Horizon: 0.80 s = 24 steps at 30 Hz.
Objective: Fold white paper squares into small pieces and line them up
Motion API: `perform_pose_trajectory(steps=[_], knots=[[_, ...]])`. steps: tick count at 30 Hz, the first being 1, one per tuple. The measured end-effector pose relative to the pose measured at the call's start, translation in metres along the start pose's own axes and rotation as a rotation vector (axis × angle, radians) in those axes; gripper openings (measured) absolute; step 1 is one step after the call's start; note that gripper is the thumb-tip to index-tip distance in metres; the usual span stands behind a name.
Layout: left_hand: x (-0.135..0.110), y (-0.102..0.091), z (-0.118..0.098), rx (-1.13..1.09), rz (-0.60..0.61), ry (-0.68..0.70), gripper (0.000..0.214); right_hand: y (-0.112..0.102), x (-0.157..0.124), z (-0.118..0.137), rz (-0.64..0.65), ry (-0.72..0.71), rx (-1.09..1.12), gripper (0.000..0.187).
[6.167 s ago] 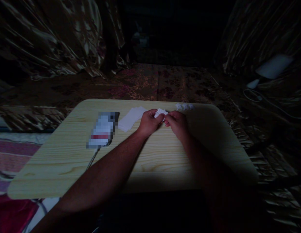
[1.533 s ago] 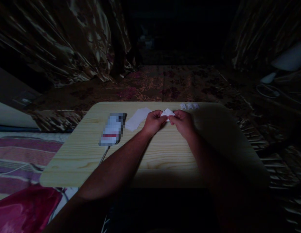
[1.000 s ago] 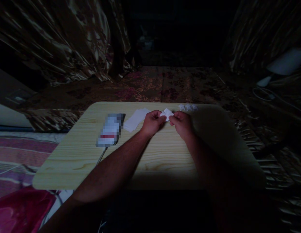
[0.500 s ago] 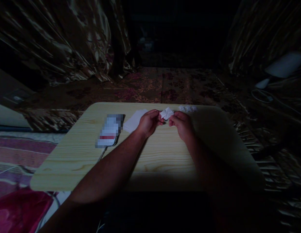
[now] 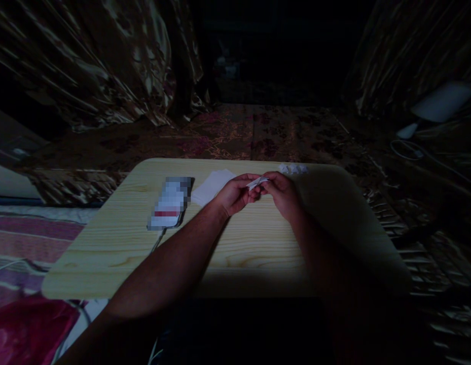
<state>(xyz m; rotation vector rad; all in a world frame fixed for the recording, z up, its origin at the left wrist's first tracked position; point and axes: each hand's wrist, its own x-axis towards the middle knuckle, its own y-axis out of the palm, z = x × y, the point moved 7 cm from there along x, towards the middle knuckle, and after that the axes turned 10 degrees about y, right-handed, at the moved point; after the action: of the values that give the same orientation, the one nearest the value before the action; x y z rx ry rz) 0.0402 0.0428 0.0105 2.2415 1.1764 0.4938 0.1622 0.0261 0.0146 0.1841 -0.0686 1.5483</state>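
Observation:
A small folded white paper piece [image 5: 257, 182] is pinched between both hands above the far middle of a light wooden table [image 5: 227, 248]. My left hand [image 5: 235, 194] grips its left side with curled fingers. My right hand [image 5: 283, 192] pinches its right side. The paper lies nearly edge-on to me, so its folds are hard to read. A stack of flat white paper sheets [image 5: 212, 185] lies just left of my left hand. Several small folded white paper pieces [image 5: 293, 168] sit in a row near the table's far edge, behind my right hand.
A phone [image 5: 169, 203] with a cable attached lies on the left part of the table. A patterned carpet [image 5: 258, 134] and shiny draped fabric [image 5: 91, 66] lie beyond. Red cloth [image 5: 30, 329] sits at the lower left. A white object [image 5: 440, 101] and cable lie at the far right.
The folded paper, earlier held facing me as a small square with visible creases, is now tipped flat and edge-on between my fingers. Both hands stay in the same spot.

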Motion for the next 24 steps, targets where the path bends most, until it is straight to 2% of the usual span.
perform_pose_trajectory(steps=[5, 11, 15, 18, 22, 24], knots=[[0.001, -0.005, 0.001, 0.001, -0.052, 0.024, 0.034, 0.001, -0.001, 0.004, -0.02, -0.003, -0.009, 0.021], [0.001, -0.017, -0.009, 0.049, -0.209, 0.16, 0.042, -0.011, -0.002, 0.0, -0.153, 0.141, 0.146, 0.026], [0.0, -0.019, -0.014, 0.12, -0.281, 0.218, 0.043, -0.009, -0.004, 0.001, -0.147, 0.148, 0.123, 0.031], [-0.001, -0.014, -0.011, 0.173, -0.269, 0.242, 0.038, -0.007, -0.005, 0.005, -0.181, 0.105, 0.035, 0.034], [-0.001, -0.007, -0.006, 0.285, -0.214, 0.26, 0.038, -0.012, -0.006, 0.011, -0.27, 0.082, -0.119, 0.024], [-0.002, -0.004, -0.01, 0.355, -0.201, 0.316, 0.038, -0.014, -0.007, 0.014, -0.28, 0.067, -0.212, 0.021]])
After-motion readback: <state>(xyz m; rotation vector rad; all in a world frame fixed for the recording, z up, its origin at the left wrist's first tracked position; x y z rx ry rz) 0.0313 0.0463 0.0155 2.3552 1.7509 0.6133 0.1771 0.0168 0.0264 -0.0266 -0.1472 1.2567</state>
